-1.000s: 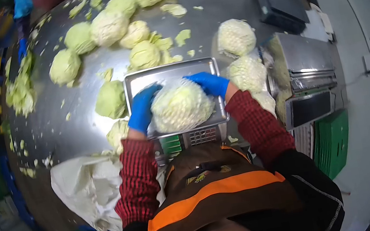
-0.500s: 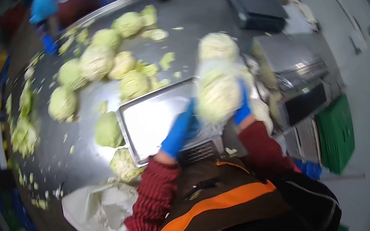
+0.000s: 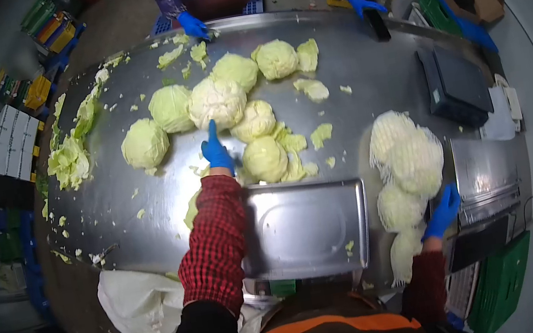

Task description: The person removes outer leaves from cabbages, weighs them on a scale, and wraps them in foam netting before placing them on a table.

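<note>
My left hand (image 3: pixel 217 152), in a blue glove, reaches out over the steel table with its index finger stretched to the lower edge of a pale cabbage (image 3: pixel 216 103). It holds nothing. Around that cabbage sit several greener heads, among them one cabbage (image 3: pixel 264 160) just right of my hand. My right hand (image 3: pixel 444 211), also gloved in blue, is open beside a group of cabbages wrapped in white see-through film (image 3: pixel 415 159), its fingers close to their right side. In front of my body lies a shallow metal tray (image 3: pixel 363 221), with a leaf scrap in it.
A dark scale-like device (image 3: pixel 456 84) stands at the right, with a metal box (image 3: pixel 485 168) nearer me. Loose leaves (image 3: pixel 70 162) litter the table's left side. A white sack (image 3: pixel 138 308) hangs at the near edge. Across the table stands a person in blue gloves (image 3: pixel 192 25).
The wrapped cabbage that was between both my hands now lies among the wrapped ones at the right. My left hand has moved forward to the unwrapped heads, and the view has shifted.
</note>
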Available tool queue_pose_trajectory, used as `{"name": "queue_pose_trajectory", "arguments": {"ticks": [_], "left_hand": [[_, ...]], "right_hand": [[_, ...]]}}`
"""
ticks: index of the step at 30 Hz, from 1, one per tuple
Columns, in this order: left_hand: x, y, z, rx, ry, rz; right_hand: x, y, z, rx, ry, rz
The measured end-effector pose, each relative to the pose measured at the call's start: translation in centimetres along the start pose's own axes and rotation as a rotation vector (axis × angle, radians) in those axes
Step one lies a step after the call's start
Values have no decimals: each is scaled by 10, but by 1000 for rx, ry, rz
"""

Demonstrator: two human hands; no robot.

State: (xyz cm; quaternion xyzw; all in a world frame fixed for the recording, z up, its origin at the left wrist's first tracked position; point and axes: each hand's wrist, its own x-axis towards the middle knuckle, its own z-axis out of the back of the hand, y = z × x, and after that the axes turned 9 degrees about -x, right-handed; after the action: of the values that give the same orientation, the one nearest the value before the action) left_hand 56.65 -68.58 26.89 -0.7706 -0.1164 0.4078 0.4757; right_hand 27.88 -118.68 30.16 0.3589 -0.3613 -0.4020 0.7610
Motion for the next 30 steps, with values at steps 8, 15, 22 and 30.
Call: {"name": "queue_pose_trajectory", "arguments": {"ticks": [8,15,22,30], "left_hand": [[58,-23,-23,-452,463,301],[-81,-47,42,-509,753,356],[-277,-9,162,106,677,-124],[-282,-7,398,-1,-396,-741]], "right_hand": [[-32,83,-29,45,335,105],[-125,177,-97,436,1061,56],[-191,145,-77,586,1396,-427],[-166,146,-53,64,1176,497]]}}
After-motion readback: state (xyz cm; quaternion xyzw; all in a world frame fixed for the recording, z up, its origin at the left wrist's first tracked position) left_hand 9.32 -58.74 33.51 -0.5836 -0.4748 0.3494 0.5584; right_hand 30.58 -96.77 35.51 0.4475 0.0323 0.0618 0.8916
